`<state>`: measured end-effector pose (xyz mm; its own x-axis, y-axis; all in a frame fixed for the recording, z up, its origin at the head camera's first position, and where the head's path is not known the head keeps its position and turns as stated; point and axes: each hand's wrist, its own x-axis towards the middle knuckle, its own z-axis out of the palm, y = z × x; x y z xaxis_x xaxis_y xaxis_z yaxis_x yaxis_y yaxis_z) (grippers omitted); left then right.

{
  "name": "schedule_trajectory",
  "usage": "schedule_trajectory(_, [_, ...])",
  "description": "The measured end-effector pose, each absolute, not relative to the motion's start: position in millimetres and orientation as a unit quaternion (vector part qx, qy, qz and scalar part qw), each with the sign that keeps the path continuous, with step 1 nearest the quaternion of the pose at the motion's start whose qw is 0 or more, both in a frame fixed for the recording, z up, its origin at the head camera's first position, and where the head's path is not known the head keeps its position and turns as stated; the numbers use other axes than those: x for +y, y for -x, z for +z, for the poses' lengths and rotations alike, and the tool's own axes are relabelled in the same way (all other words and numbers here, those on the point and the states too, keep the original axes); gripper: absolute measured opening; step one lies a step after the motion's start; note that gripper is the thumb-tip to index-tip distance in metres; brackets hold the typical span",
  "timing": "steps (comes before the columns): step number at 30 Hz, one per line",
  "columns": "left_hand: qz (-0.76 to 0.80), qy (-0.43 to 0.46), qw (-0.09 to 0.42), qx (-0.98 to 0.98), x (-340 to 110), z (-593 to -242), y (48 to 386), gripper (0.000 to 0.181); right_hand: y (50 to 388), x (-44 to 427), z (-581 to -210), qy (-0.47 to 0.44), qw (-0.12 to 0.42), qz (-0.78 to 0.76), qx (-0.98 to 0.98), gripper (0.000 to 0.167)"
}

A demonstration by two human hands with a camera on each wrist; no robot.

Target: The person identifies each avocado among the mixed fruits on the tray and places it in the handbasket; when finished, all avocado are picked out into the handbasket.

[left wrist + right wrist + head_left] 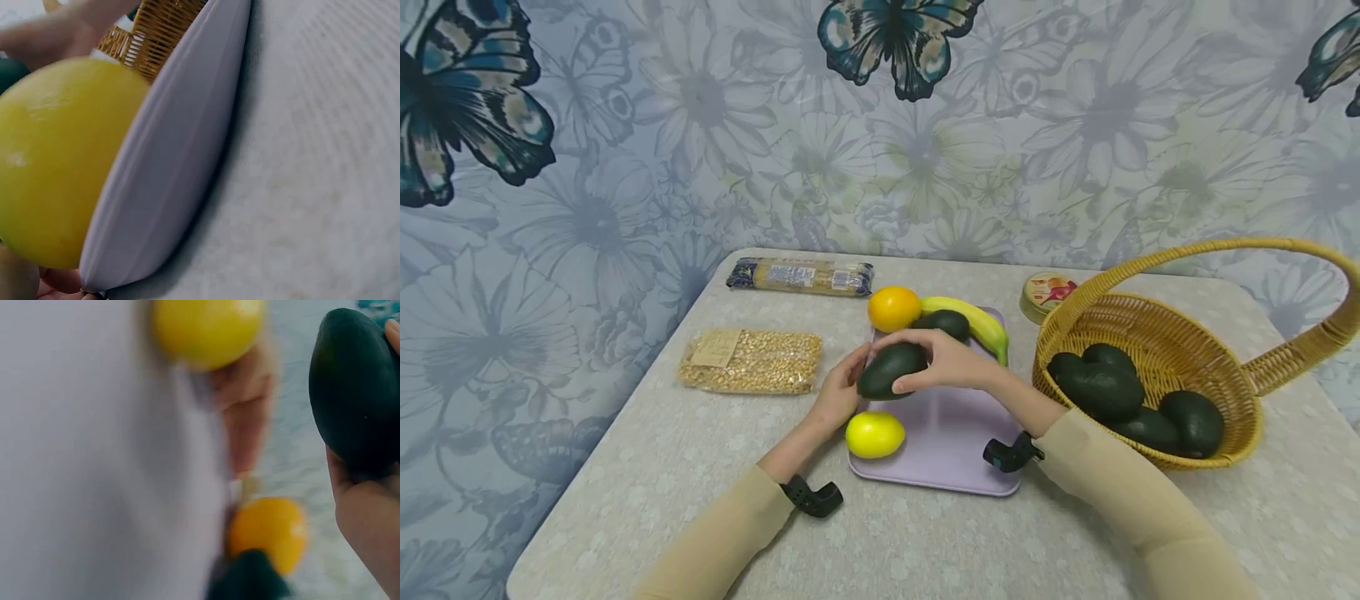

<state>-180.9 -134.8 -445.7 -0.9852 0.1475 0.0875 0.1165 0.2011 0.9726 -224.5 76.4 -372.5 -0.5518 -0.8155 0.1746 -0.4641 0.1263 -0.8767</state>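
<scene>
A dark green avocado [892, 372] is gripped by my right hand [951, 363] above the left part of a lilac tray [936, 433]. In the right wrist view the avocado [355, 390] stands nearly upright between thumb and fingers. My left hand [838, 395] lies along the tray's left edge, beside the avocado, its fingers looking fairly straight in the right wrist view. It seems to touch the rim; the contact is partly hidden. A lemon [876, 435] sits at the tray's front left corner. An orange [894, 309], another avocado [946, 324] and a banana [977, 323] lie at the back.
To the right stands a wicker basket [1243, 392] with a tall handle, holding several avocados [1097, 387]. A round tin [1043, 293] is behind it. At left lie a bag of yellow grains [767, 360] and a pack of pasta [801, 276]. A wall stands behind the table [625, 500].
</scene>
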Motion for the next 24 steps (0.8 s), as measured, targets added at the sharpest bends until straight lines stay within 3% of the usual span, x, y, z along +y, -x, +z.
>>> schedule_trajectory(6, [0.63, -0.08, 0.034, 0.772, -135, -435, 178, 0.057, 208, 95, -333, 0.463, 0.136, -0.556, 0.677, 0.056])
schedule_trajectory(12, [0.618, -0.087, 0.042, 0.78, -129, -414, 166, 0.056, 182, 140, -310, 0.478, 0.128, -0.57, 0.656, 0.057])
schedule_trajectory(18, [0.614, -0.086, 0.04, 0.783, -128, -412, 165, 0.055, 158, 205, -305, 0.481, 0.079, -0.566, 0.665, 0.066])
schedule_trajectory(24, [0.616, -0.08, 0.041, 0.782, -129, -416, 168, 0.056, 143, 277, -314, 0.399, 0.031, -0.599, 0.694, 0.067])
